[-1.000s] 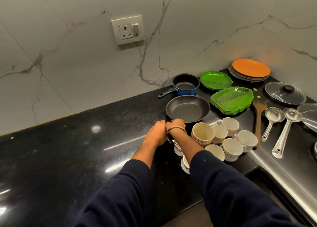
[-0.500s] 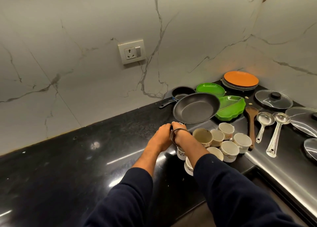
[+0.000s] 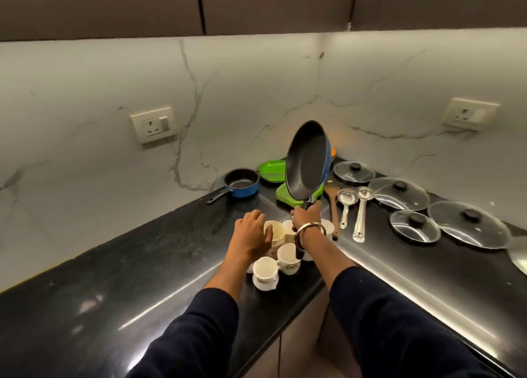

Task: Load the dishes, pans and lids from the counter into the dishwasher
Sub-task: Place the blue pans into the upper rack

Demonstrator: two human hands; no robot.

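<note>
My right hand grips the handle of the black non-stick frying pan with a blue outside, which I hold tilted almost upright above the black polished tabletop, in front of the green plastic plates. My left hand rests with loosely bent fingers against a white ceramic cup in the cluster below. The small blue saucepan sits near the wall; four glass lids with black knobs lie well to the right, beside two steel ladles.
</note>
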